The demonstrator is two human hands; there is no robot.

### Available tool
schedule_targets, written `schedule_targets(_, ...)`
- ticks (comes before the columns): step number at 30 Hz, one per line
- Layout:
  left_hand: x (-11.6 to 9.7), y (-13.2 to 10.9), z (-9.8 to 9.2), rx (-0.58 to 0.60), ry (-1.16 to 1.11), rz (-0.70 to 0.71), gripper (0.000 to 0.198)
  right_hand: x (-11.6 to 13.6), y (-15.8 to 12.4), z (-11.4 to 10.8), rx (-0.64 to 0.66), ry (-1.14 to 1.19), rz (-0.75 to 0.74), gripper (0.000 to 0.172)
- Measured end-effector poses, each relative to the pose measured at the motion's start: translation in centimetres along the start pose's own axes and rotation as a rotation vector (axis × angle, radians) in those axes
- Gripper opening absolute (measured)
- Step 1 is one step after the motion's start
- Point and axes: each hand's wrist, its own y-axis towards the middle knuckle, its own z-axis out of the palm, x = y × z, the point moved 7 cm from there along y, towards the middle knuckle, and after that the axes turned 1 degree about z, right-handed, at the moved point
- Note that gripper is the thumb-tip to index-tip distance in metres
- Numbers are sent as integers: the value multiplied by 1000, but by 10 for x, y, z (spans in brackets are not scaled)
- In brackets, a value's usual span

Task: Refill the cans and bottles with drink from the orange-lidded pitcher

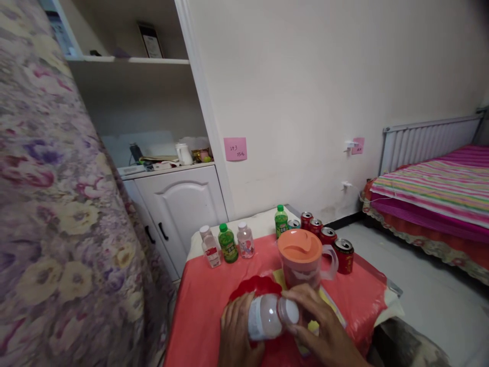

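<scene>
My left hand [237, 331] wraps round the body of a clear plastic bottle [267, 317] with a pale label, held tilted on its side over the red tablecloth [202, 306]. The fingers of my right hand [321, 326] are closed on the bottle's white cap [291, 310]. Just behind stands a clear pitcher [303, 260] with an orange lid and some dark drink in it. Under the bottle lies a red scalloped dish [248, 286].
Three small bottles [228, 243] stand at the table's far left and a green bottle [281, 220] farther back. Several red cans [344, 255] line the far right edge. A floral curtain [57, 229] hangs on the left, a white cupboard [179, 204] behind, a bed [439, 188] on the right.
</scene>
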Motion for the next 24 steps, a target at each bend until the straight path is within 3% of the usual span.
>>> schedule_targets(4, 1, -1, 1, 5, 6, 37, 71, -8, 1, -2, -50, -21, 80, 48)
schedule_targets(6, 2, -2, 4, 49, 0, 39, 73, -11, 2, -2, -88, -33, 105, 42)
schedule_targets(9, 4, -3, 7, 66, -42, 17, 72, -5, 2, -2, -75, -28, 27, 32)
schedule_targets(12, 3, -2, 7, 10, -89, 5, 69, 1, 1, -3, -44, -28, -48, 41)
schedule_targets(17, -2, 1, 9, -2, -104, -9, 67, -8, -3, -9, -94, -44, 44, 41)
schedule_targets(21, -4, 3, 7, 23, -113, -24, 71, -2, -4, -8, -51, -6, -35, 39)
schedule_targets(24, -6, 5, 3, 16, -103, 1, 71, -3, -3, -6, -30, 11, -2, 45)
